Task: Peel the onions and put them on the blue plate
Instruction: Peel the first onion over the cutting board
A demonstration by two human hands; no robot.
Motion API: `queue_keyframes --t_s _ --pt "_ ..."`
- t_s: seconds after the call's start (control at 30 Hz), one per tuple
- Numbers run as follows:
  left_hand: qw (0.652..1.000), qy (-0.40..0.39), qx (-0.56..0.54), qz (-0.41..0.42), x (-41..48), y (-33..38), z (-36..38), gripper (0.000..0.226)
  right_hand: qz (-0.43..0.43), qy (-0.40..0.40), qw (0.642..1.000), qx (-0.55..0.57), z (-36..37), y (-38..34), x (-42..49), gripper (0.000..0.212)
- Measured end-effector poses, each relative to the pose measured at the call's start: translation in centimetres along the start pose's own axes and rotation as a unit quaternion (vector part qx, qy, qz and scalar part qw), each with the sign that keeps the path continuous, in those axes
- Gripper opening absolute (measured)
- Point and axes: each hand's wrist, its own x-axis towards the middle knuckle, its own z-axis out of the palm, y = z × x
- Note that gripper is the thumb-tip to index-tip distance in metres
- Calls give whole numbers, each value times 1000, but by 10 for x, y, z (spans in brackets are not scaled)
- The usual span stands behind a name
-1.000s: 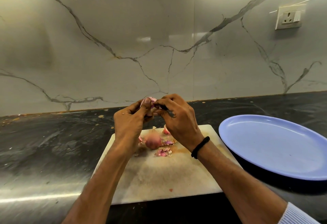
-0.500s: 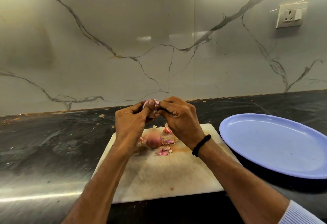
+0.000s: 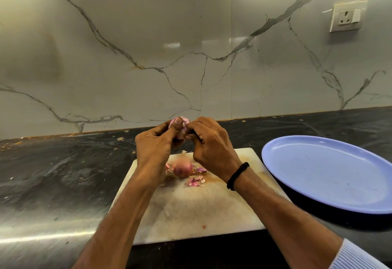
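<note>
Both my hands hold one small pink onion point(image 3: 184, 121) up above the far end of the white cutting board point(image 3: 191, 209). My left hand point(image 3: 153, 147) grips it with the thumb on top. My right hand point(image 3: 212, 147) pinches at its right side; most of the onion is hidden by my fingers. A second onion point(image 3: 182, 169) with its skin on lies on the board below my hands, with loose skin scraps point(image 3: 196, 180) beside it. The blue plate point(image 3: 331, 173) sits to the right of the board and holds nothing.
A dark stone counter point(image 3: 63, 173) runs under everything, with small crumbs near the back edge. A marble-look wall point(image 3: 148, 46) rises behind it, with a white socket point(image 3: 346, 17) at the upper right.
Both hands have stayed together on the held onion, lifting it slightly. The onion on the board and the plate have not moved.
</note>
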Motion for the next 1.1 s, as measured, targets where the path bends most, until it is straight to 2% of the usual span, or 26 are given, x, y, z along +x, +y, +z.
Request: queue_keyframes --t_s 0.17,0.27,0.37,0.7,0.87,1.0,1.1 --pt "997 10 -57 -42 0 3 0 25 46 37 998 24 -2 2 3 15" --pt "997 7 -66 -47 -1 5 -1 22 76 65 993 59 -5 2 6 26" --pt "997 -3 -67 -45 -2 6 -1 22 59 53 994 70 -6 0 7 33" --pt "997 -33 -56 -31 -1 4 -3 34 55 88 991 79 -2 2 5 12" --pt "996 -60 -53 -30 1 5 -5 35 66 90 988 104 -2 4 5 11" --pt "998 -45 -35 -19 4 3 -4 38 48 82 994 61 0 1 3 12" --pt "998 -37 -41 -26 4 2 -1 31 22 83 996 26 0 -3 2 14"
